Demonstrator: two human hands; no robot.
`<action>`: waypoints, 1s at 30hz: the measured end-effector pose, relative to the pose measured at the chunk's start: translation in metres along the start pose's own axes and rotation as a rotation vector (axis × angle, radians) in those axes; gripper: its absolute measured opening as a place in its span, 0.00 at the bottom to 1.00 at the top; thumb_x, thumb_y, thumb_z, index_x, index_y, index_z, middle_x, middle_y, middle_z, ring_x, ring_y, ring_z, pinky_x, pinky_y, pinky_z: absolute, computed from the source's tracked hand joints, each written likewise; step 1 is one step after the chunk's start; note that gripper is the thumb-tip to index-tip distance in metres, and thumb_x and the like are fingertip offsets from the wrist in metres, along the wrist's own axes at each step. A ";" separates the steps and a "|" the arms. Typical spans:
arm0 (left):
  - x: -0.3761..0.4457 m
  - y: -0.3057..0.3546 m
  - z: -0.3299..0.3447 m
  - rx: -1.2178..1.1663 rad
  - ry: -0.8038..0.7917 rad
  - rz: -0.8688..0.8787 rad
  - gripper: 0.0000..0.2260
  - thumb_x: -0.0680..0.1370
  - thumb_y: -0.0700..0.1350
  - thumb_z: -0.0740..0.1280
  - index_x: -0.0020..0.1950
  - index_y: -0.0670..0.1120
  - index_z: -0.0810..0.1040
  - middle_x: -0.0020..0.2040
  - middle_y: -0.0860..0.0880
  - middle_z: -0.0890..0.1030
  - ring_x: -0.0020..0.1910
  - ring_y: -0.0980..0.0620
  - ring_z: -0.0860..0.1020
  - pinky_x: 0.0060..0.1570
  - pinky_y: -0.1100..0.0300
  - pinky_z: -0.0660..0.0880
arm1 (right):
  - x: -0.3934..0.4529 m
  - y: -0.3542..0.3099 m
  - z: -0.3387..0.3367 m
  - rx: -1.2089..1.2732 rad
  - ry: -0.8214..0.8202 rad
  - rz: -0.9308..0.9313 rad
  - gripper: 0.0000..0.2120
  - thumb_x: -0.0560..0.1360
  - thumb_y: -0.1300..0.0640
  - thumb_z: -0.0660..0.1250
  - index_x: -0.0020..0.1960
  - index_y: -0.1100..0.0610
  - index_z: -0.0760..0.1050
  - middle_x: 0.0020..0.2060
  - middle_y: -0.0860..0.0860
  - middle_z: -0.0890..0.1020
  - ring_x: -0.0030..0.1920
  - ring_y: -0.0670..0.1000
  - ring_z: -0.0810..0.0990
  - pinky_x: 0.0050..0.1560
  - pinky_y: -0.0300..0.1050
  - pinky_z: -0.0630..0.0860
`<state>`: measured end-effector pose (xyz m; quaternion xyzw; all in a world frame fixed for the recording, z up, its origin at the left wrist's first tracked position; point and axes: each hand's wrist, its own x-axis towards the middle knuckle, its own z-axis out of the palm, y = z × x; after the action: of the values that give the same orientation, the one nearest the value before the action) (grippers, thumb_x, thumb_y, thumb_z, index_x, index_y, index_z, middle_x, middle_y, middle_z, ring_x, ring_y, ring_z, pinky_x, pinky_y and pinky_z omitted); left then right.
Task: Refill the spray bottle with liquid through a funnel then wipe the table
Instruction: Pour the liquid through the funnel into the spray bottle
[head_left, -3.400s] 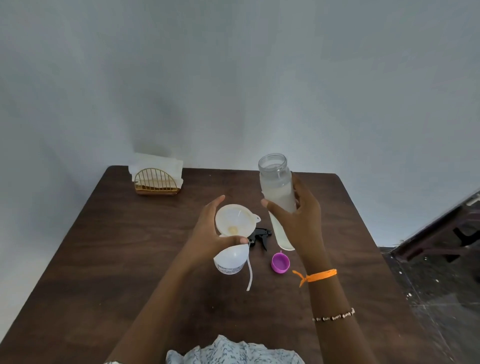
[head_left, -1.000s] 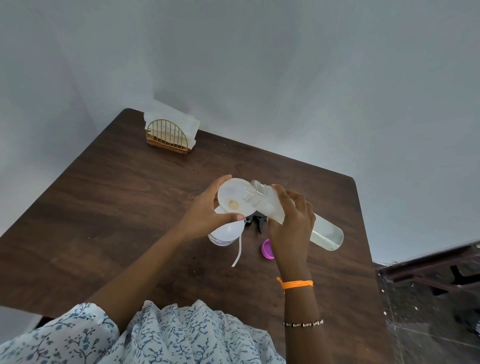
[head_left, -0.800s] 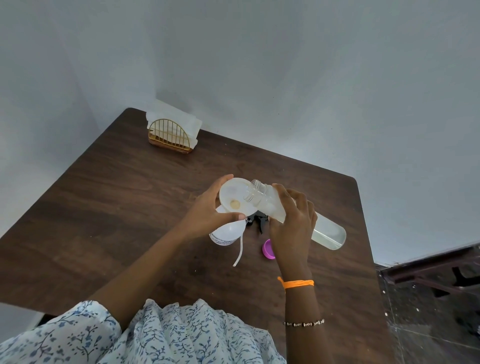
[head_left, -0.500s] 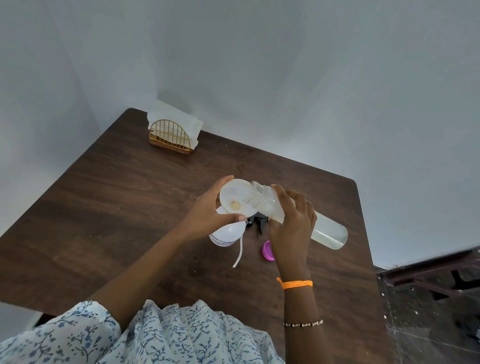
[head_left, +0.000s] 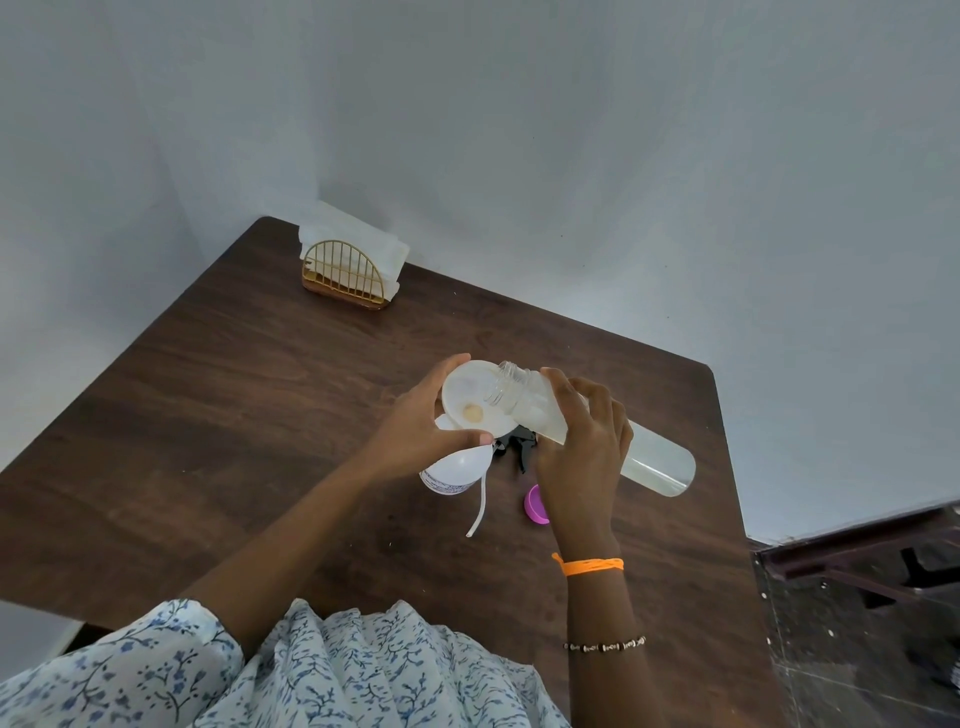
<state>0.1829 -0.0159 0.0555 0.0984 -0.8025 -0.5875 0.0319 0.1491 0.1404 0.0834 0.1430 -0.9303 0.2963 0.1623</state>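
Note:
A white funnel (head_left: 470, 397) sits in the neck of the white spray bottle (head_left: 457, 467), which stands on the dark wooden table (head_left: 234, 415). My left hand (head_left: 415, 428) grips the funnel's rim and the bottle's top. My right hand (head_left: 582, 457) grips a tall clear bottle (head_left: 654, 462) of pale liquid, tipped almost flat with its open mouth over the funnel bowl. The black spray head (head_left: 514, 447) lies behind the spray bottle, its white dip tube (head_left: 478, 506) trailing towards me. A purple cap (head_left: 535, 504) lies beside my right wrist.
A gold wire napkin holder (head_left: 345, 278) with white napkins stands at the table's far left corner, near the wall. The table's right edge drops to a dark floor with dark furniture (head_left: 857, 561).
Since 3.4 s ago my right hand has tipped the clear bottle from upright to nearly flat over the funnel. Over the last second the pose has held steady.

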 end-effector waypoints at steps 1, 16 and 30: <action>0.000 0.000 0.000 0.003 -0.002 0.000 0.39 0.68 0.48 0.75 0.73 0.54 0.58 0.70 0.52 0.67 0.63 0.58 0.66 0.60 0.60 0.67 | 0.000 0.000 0.000 0.000 0.000 -0.001 0.28 0.65 0.68 0.73 0.62 0.53 0.75 0.58 0.56 0.77 0.61 0.59 0.72 0.66 0.55 0.63; 0.000 0.000 0.000 -0.015 -0.004 -0.001 0.39 0.68 0.47 0.75 0.73 0.54 0.58 0.69 0.54 0.68 0.64 0.57 0.67 0.59 0.61 0.67 | 0.000 -0.001 -0.001 -0.009 -0.001 -0.004 0.29 0.64 0.70 0.73 0.62 0.53 0.75 0.58 0.56 0.77 0.61 0.59 0.71 0.66 0.55 0.63; -0.001 0.002 0.000 -0.024 -0.004 0.003 0.38 0.68 0.47 0.75 0.73 0.54 0.58 0.68 0.54 0.68 0.61 0.59 0.67 0.57 0.62 0.66 | -0.001 0.002 0.002 0.003 0.017 -0.003 0.29 0.64 0.70 0.73 0.62 0.53 0.75 0.58 0.55 0.77 0.61 0.57 0.71 0.63 0.46 0.57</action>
<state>0.1839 -0.0153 0.0574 0.0956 -0.7955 -0.5975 0.0324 0.1482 0.1412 0.0803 0.1419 -0.9281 0.2989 0.1704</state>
